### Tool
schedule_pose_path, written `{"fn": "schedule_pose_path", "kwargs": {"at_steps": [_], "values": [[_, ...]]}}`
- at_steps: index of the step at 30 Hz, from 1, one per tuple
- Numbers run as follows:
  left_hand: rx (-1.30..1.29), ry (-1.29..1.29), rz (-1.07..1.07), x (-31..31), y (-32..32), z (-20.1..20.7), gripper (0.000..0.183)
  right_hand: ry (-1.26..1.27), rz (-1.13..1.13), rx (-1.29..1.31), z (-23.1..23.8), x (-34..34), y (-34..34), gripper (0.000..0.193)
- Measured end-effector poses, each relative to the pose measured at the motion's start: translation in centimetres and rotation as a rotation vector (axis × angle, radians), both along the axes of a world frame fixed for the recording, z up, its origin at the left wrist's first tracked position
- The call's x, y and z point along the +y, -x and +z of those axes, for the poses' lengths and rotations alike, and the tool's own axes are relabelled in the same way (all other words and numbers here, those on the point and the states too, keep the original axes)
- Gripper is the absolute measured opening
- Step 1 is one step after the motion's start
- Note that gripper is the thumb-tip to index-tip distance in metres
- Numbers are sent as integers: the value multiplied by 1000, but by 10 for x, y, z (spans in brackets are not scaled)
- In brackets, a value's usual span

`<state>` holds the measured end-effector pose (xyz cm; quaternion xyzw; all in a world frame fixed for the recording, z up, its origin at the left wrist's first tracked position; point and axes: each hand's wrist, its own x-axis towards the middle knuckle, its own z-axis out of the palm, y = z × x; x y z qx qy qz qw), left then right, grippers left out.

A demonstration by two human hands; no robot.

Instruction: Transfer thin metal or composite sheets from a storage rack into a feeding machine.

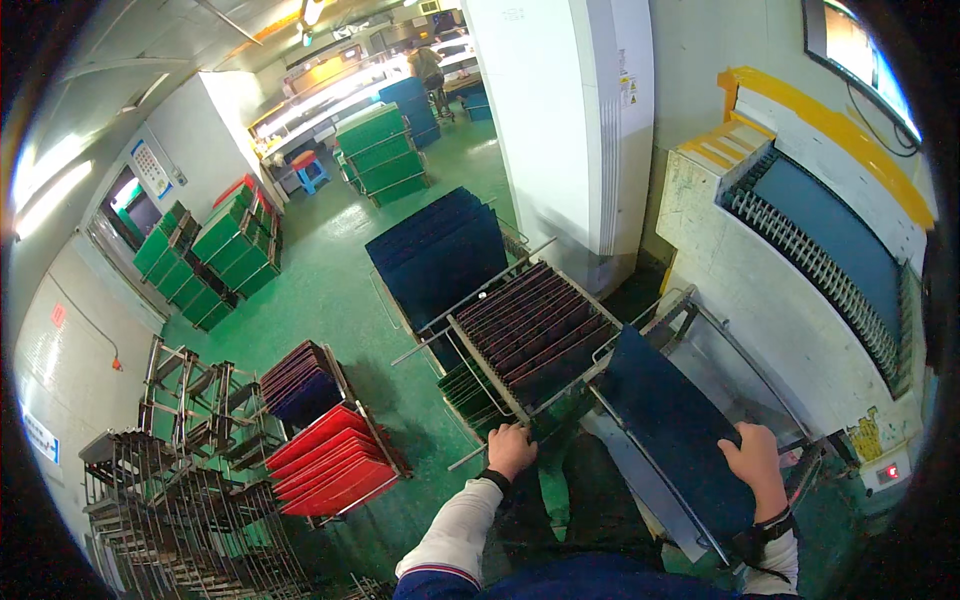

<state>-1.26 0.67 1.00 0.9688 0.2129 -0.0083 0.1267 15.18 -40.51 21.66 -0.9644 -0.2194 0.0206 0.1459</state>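
My left hand (pixel 510 450) is closed over the near corner of a metal rack (pixel 487 368). A row of dark panels (pixel 540 325) stands on edge in this rack, close together. On the right, my right hand (pixel 755 465) grips the side edge of a large dark blue panel (pixel 672 425), thumb on top and fingers partly hidden beyond the edge. This panel lies tilted over a metal-framed stand (pixel 655 480) in front of me. Dark bands circle both wrists.
Another rack of dark blue panels (pixel 440 245) stands just beyond. Red panels (pixel 335 460) and stacked bare metal racks (pixel 190 490) are at left. A white machine with a roller conveyor (pixel 820 250) stands at right, beside a white column (pixel 560 110). Farther back are green panel stacks (pixel 380 150) and a person (pixel 428 70).
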Motion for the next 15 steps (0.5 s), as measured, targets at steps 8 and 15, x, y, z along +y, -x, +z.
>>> {"fn": "schedule_pose_path", "kwargs": {"at_steps": [8,15], "values": [[-24,-1,-3,3,1,-11,32,4,-10,11,1,2,-1,38],[-1,-14,-4,4,1,-11,34,-17,-24,21,-2,1,-2,38]]}}
